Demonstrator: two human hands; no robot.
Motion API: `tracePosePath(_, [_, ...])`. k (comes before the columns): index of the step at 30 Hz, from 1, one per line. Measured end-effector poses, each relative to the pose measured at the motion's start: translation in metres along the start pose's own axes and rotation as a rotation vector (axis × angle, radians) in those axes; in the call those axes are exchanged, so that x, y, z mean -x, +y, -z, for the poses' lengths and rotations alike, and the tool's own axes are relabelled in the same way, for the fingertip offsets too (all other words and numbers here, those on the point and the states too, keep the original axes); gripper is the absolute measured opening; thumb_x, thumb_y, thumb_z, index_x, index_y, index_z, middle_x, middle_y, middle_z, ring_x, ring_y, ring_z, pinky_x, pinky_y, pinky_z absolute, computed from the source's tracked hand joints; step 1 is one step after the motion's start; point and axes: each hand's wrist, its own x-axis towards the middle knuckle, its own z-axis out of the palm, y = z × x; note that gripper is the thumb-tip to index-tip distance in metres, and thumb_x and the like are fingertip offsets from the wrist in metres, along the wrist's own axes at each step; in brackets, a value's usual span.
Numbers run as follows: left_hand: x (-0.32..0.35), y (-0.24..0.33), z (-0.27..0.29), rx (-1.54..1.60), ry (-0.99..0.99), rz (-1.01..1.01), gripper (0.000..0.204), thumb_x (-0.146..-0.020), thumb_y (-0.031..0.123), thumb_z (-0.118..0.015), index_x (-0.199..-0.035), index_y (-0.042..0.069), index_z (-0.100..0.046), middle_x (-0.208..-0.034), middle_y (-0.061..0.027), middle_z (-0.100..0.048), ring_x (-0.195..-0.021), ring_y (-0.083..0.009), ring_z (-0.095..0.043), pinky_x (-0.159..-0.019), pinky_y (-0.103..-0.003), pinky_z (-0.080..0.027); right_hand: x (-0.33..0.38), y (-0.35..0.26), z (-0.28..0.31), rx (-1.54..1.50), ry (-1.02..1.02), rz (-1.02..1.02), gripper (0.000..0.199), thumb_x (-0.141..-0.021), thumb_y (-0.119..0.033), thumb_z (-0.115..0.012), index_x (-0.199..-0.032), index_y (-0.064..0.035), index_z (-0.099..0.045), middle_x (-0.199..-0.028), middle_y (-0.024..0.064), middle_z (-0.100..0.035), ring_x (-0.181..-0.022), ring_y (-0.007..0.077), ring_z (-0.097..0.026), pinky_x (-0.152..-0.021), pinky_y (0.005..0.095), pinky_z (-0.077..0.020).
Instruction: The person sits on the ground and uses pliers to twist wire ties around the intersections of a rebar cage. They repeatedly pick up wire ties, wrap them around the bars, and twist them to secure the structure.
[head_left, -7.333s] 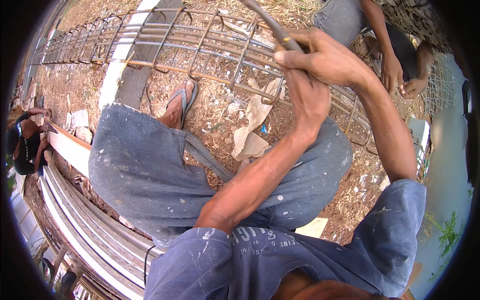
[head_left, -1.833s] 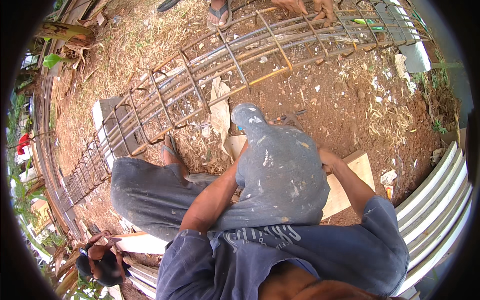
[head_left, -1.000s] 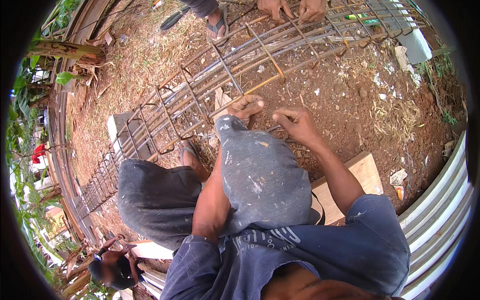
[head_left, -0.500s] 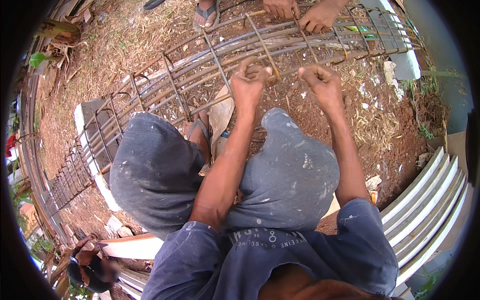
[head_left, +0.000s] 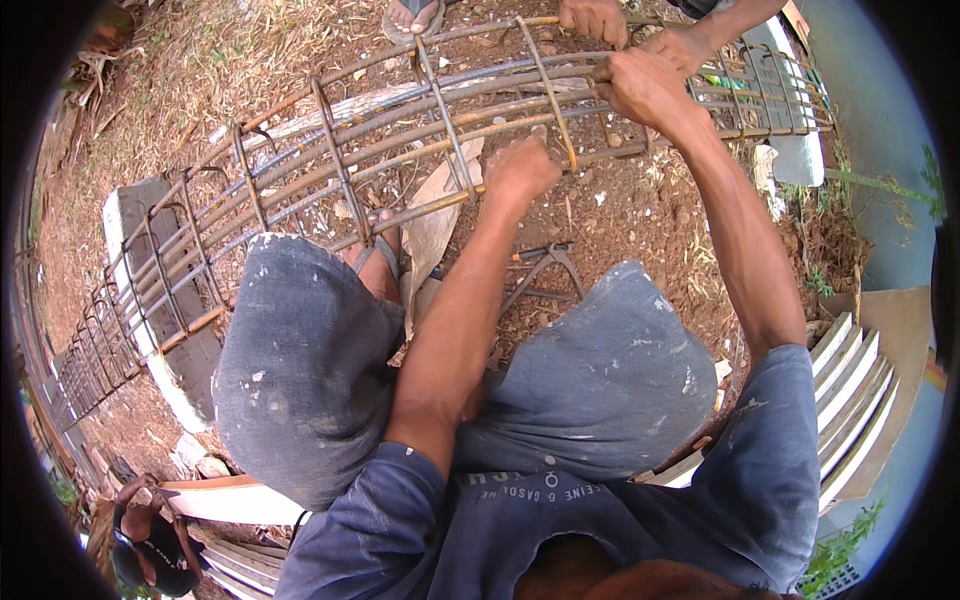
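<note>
A long cage of rusty steel bars [head_left: 400, 135] tied with square stirrups [head_left: 332, 150] stretches across in front of me. My left hand [head_left: 522, 175] is closed on the near lower bar, just left of a stirrup. Farther right, my right hand [head_left: 645, 88] reaches over the cage, its fingers closed at the middle bars; what they grip is hidden. Another person's hands, one at the far top bar [head_left: 595, 20] and one beside my right hand [head_left: 682, 48], are at the cage too. Pincers [head_left: 550, 268] lie on the soil between my knees.
Pale-edged blocks support the cage at the left [head_left: 125, 235] and right [head_left: 800, 155]. White-edged planks [head_left: 850, 400] are stacked at my right. A sandalled foot [head_left: 415, 15] stands beyond the cage. Another person [head_left: 150, 545] is at the lower left.
My right hand has moved up and away over the cage, beside the other person's hand. My left hand has closed into a fist at the near bar. Pincers have come into view.
</note>
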Motion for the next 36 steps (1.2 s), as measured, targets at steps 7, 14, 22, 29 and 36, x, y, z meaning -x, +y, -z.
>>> tracePosePath(7, [-0.006, 0.007, 0.005, -0.054, -0.068, -0.025, 0.05, -0.079, 0.024, -0.053, -0.125, 0.004, -0.057, -0.112, -0.0257, -0.064, -0.108, -0.0421, -0.061, -0.096, -0.049, -0.046, -0.023, -0.007, -0.011, -0.107, -0.085, 0.024, 0.017, -0.077, -0.018, -0.066, -0.08, -0.0023, -0.071, -0.074, 0.0205, -0.067, -0.073, 0.0378, -0.065, -0.069, 0.0475, -0.0504])
tracePosePath(14, [-0.011, 0.007, -0.008, 0.001, 0.169, 0.032, 0.024, -0.079, 0.019, -0.058, -0.09, 0.003, -0.073, -0.095, -0.022, -0.07, -0.09, -0.0396, -0.068, -0.082, -0.046, -0.054, -0.018, -0.021, -0.024, -0.179, -0.087, -0.114, 0.019, -0.081, -0.021, -0.065, -0.091, -0.0067, -0.074, -0.086, 0.0205, -0.069, -0.081, 0.0371, -0.067, -0.075, 0.0465, -0.0513])
tracePosePath(22, [-0.001, 0.009, -0.016, -0.004, 0.415, -0.025, 0.018, -0.08, 0.012, -0.06, -0.074, 0.001, -0.072, -0.071, -0.0197, -0.069, -0.064, -0.031, -0.069, -0.058, -0.044, -0.052, -0.011, -0.03, -0.041, -0.259, -0.061, -0.308, 0.022, -0.084, -0.019, -0.057, -0.09, -0.0065, -0.073, -0.089, 0.0209, -0.07, -0.084, 0.0366, -0.068, -0.078, 0.0463, -0.0521])
tracePosePath(29, [0.01, 0.02, -0.013, 0.129, 0.455, 0.079, 0.023, -0.082, 0.023, -0.063, -0.082, 0.002, -0.073, -0.075, -0.0235, -0.067, -0.073, -0.0409, -0.067, -0.068, -0.047, -0.052, -0.014, -0.011, -0.05, -0.697, -0.149, -0.55, 0.017, -0.081, -0.017, -0.064, -0.079, -0.0022, -0.071, -0.076, 0.0153, -0.069, -0.067, 0.0262, -0.064, -0.066, 0.0388, -0.0506])
tracePosePath(36, [0.006, -0.007, -0.03, 0.225, 0.745, -0.21, 0.021, -0.086, 0.017, -0.06, -0.1, 0.008, -0.073, -0.096, -0.0219, -0.068, -0.088, -0.0392, -0.065, -0.074, -0.046, -0.052, 0.006, -0.036, -0.066, -1.195, -0.052, -0.624, 0.013, -0.081, -0.013, -0.066, -0.075, -0.0021, -0.069, -0.065, 0.0045, -0.062, -0.055, 0.0137, -0.051, -0.053, 0.0307, -0.0397])
